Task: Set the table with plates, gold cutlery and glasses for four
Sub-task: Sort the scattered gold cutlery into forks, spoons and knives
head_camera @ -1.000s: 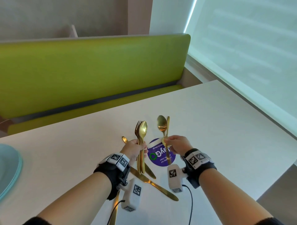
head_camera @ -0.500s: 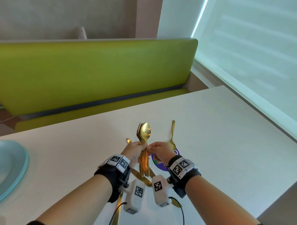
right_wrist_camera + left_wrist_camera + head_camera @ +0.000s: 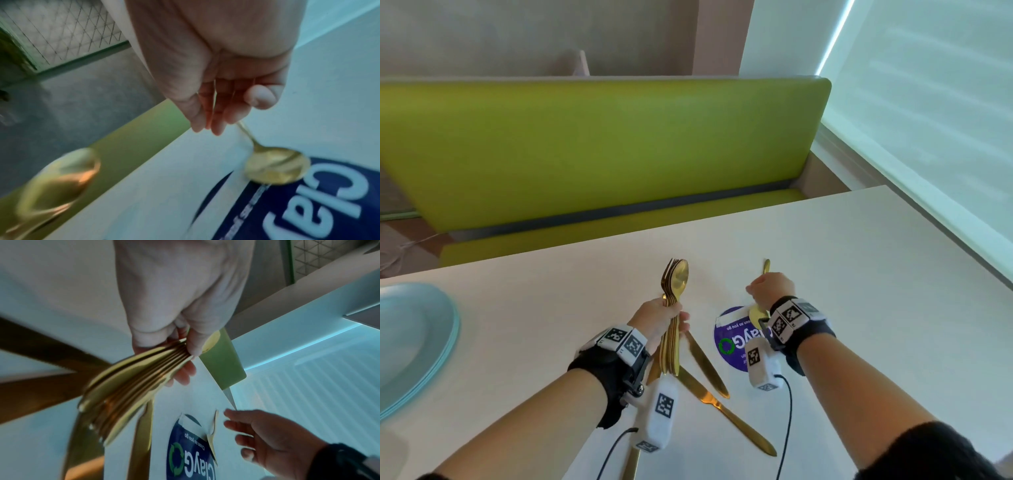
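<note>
The left hand [image 3: 659, 317] grips a bundle of forks and spoons [image 3: 674, 308] upright. The right hand [image 3: 770, 291], right of it, has loose fingers over a single spoon [image 3: 275, 167] lying near-to-far on the table [image 3: 876, 274], bowl nearest; whether they pinch its handle is unclear.

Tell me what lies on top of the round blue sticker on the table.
A gold spoon's bowl rests on the blue sticker at its far edge, below the right hand. The wrist camera hides the sticker's right part in the head view.
</note>
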Tool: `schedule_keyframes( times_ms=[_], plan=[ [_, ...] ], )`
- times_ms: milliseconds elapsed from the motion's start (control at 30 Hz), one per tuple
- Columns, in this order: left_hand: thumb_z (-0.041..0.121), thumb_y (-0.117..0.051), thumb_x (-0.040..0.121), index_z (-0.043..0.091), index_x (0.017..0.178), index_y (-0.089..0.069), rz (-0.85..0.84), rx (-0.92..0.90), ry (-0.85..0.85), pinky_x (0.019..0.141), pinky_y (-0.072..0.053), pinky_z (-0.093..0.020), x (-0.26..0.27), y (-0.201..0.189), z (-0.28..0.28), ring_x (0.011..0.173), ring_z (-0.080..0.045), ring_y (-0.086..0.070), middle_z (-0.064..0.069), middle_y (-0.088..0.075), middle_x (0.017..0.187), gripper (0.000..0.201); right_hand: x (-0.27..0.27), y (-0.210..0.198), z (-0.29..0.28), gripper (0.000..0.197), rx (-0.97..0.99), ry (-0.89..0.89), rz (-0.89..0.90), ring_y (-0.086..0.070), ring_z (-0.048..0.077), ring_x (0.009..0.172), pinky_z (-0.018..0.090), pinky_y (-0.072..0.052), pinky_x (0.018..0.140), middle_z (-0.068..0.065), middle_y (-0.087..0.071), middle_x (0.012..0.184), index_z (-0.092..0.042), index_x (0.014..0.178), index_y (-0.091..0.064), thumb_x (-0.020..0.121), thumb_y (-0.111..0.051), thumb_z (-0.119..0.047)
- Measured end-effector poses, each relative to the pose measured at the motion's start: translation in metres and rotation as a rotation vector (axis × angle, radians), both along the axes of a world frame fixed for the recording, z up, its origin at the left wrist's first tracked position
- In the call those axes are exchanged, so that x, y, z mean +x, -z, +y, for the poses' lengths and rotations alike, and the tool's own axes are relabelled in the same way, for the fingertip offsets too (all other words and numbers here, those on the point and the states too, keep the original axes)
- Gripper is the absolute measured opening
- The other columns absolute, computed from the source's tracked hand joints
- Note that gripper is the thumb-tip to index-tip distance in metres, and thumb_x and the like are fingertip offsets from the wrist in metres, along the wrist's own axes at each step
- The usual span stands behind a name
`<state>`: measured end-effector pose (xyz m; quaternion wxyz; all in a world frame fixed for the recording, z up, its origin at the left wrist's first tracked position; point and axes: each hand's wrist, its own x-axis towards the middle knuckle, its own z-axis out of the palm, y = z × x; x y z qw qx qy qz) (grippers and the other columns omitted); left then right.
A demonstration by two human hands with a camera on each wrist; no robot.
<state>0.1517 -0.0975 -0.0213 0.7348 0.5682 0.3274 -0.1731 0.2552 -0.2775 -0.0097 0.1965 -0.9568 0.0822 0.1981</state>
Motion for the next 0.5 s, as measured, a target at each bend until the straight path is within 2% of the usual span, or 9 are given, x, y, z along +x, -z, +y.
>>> schedule_keyframes(
  times_ms=[33,67,100,167,233,400,500],
  plan=[
    [0.009,-0.042,0.099,0.004,0.092,-0.052,0.001,0.007,-0.013,0.066,-0.047,-0.033,-0.001,0.0,0.003,0.067,-0.021,-0.057,-0.01,-0.058,0.077,0.013,0.006,0.002,-0.006,0.029,-0.045,0.026,0.003,-0.063,0.024,0.089,0.026,-0.046,0.057,0.011,-0.069,0.106,-0.003,0.103,-0.068,0.09,-0.052,-0.024],
    [0.009,-0.042,0.099,0.003,0.09,-0.053,0.003,0.015,-0.025,0.067,-0.047,-0.033,-0.001,0.001,0.005,0.067,-0.021,-0.057,-0.01,-0.058,0.077,0.015,0.011,0.005,-0.011,0.027,-0.061,0.053,0.016,-0.06,0.025,0.083,0.025,-0.04,0.051,0.012,-0.069,0.102,-0.003,0.099,-0.067,0.089,-0.052,-0.023],
    [0.009,-0.043,0.098,0.003,0.09,-0.054,0.004,0.021,-0.036,0.068,-0.047,-0.032,-0.002,0.002,0.008,0.068,-0.021,-0.057,-0.01,-0.058,0.078,0.015,0.015,0.011,-0.014,0.023,-0.074,0.081,0.025,-0.057,0.025,0.079,0.025,-0.036,0.05,0.012,-0.067,0.095,-0.004,0.093,-0.066,0.089,-0.052,-0.023],
    [0.008,-0.044,0.098,0.001,0.099,-0.054,0.003,0.02,-0.045,0.069,-0.048,-0.032,-0.006,0.003,0.012,0.07,-0.021,-0.057,-0.01,-0.058,0.079,0.012,0.019,0.021,-0.018,0.021,-0.082,0.121,0.046,-0.056,0.025,0.076,0.025,-0.037,0.052,0.01,-0.063,0.085,-0.006,0.083,-0.062,0.089,-0.054,-0.025],
    [0.007,-0.046,0.097,-0.001,0.103,-0.052,-0.002,0.028,-0.031,0.069,-0.047,-0.031,-0.009,0.004,0.016,0.07,-0.021,-0.055,-0.011,-0.057,0.079,0.012,0.021,0.031,-0.017,0.023,-0.092,0.137,0.056,-0.056,0.026,0.075,0.026,-0.039,0.055,0.01,-0.061,0.083,-0.007,0.08,-0.06,0.088,-0.057,-0.028],
    [0.004,-0.05,0.094,0.0,0.097,-0.052,0.028,0.069,-0.018,0.068,-0.046,-0.032,-0.014,0.006,0.026,0.069,-0.023,-0.055,-0.012,-0.057,0.078,0.005,0.026,0.042,-0.012,0.017,-0.088,0.178,0.038,-0.057,0.028,0.075,0.028,-0.045,0.064,0.014,-0.063,0.085,-0.005,0.074,-0.06,0.086,-0.056,-0.016],
    [-0.001,-0.05,0.093,0.0,0.097,-0.051,0.046,0.071,-0.017,0.064,-0.045,-0.032,-0.016,0.007,0.033,0.066,-0.023,-0.053,-0.014,-0.056,0.078,0.005,0.024,0.04,-0.009,0.013,-0.093,0.164,0.056,-0.056,0.029,0.078,0.028,-0.046,0.067,0.014,-0.06,0.085,-0.004,0.081,-0.062,0.085,-0.056,-0.014]
  ],
)
